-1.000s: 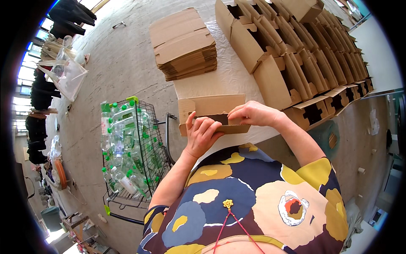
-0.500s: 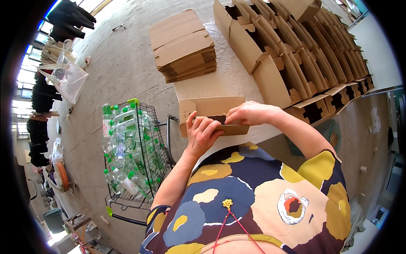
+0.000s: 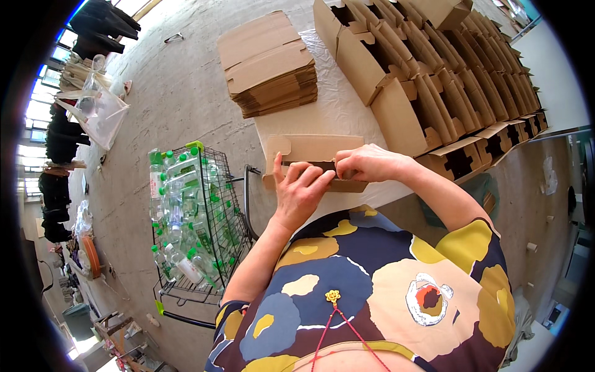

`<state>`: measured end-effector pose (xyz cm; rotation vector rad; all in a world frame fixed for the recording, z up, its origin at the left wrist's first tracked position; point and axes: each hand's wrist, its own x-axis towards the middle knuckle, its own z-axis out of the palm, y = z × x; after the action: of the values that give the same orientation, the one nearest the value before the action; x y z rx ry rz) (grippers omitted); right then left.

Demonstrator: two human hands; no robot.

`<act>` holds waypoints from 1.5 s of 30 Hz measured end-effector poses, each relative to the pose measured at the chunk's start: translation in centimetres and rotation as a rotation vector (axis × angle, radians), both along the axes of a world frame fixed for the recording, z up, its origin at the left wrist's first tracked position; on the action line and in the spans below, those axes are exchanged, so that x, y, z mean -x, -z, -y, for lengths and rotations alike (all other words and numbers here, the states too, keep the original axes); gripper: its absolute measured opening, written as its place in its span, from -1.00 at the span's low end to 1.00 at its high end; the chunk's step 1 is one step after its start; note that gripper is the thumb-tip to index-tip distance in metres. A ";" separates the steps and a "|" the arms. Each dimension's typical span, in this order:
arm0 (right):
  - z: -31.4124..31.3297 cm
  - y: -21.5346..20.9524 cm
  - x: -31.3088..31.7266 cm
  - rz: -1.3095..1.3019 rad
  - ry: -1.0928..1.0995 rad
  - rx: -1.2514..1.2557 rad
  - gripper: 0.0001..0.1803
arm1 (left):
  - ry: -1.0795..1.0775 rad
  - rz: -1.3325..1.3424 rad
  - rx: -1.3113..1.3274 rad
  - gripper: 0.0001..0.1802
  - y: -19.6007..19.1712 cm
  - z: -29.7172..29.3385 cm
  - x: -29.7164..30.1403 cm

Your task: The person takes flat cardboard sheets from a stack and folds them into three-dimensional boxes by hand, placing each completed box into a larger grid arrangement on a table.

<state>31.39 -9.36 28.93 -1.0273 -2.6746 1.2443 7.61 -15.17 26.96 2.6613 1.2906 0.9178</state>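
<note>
Cardboard box blank [image 3: 313,158], flat and partly folded, lies on the near edge of the white-covered surface [image 3: 338,111], right in front of the person. Both hands work its near flap: the left hand [image 3: 300,189] presses fingers onto the folded strip, its grip loose and flat against the card rather than closed around it; the right hand [image 3: 365,164] pinches the same strip just beside it, grip closed on the cardboard. The step in hand looks like the folding of a side flap, early in forming the box. The next move probably calls for creasing the strip fully and tucking its tab into the slot, with even pressure so the card does not tear.

Behind the blank sits a stack of flat blanks [image 3: 269,62], well apart from the hands. To the right runs a long row of already formed boxes [image 3: 446,80], open and, as far as can be seen, with nothing inside. On the floor to the left stands a wire cart [image 3: 204,217] filled with clear plastic bottles [image 3: 176,204] with green caps.
</note>
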 end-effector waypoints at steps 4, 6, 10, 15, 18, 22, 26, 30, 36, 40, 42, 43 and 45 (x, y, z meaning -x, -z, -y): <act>0.2 1.0 0.0 0.012 0.024 -0.023 -0.84 | 0.053 0.085 0.073 -0.79 0.6 0.3 -0.9; 0.2 0.7 0.2 0.002 0.031 -0.004 -0.84 | 0.040 0.120 0.131 -0.88 0.8 -0.3 -0.8; 0.3 0.6 -0.3 -0.036 0.121 0.077 -0.83 | 0.044 0.171 0.184 -0.87 0.8 -0.8 -0.9; 0.2 0.8 -1.1 -0.053 0.188 0.122 -0.78 | 0.056 0.229 0.236 -0.89 1.5 -1.2 -0.4; 0.0 0.6 -1.2 -0.007 0.203 0.141 -0.78 | 0.072 0.252 0.274 -0.90 2.0 -1.2 -0.2; 0.1 0.8 -1.9 -0.104 0.247 0.196 -0.81 | 0.076 0.285 0.322 -0.91 2.2 -1.4 0.2; 0.2 1.3 -2.4 -0.160 0.269 0.239 -0.81 | 0.064 0.315 0.380 -0.91 1.8 -1.6 0.5; 0.4 1.3 -2.8 -0.203 0.292 0.231 -0.79 | 0.055 0.341 0.420 -0.91 2.3 -2.0 0.5; 1.0 1.5 -2.2 -0.222 0.209 0.138 -0.78 | 0.066 0.234 0.404 -0.93 3.0 -2.5 0.5; 1.5 1.9 -2.1 -0.228 0.320 0.183 -0.67 | 0.098 0.178 0.351 -0.81 3.1 -2.7 0.2; 1.7 1.6 -1.9 -0.254 0.404 0.206 -0.60 | 0.109 0.158 0.306 -0.72 2.9 -2.6 0.1; 1.9 1.6 -1.9 -0.269 0.416 0.204 -0.59 | 0.128 0.146 0.282 -0.69 3.0 -2.6 0.1; 2.1 1.8 -2.1 -0.299 0.442 0.200 -0.55 | 0.165 0.122 0.234 -0.65 3.3 -2.7 0.3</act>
<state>33.47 -11.49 27.12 -1.2501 -1.9942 1.4436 7.33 -12.48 23.64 2.4481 1.0618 0.8360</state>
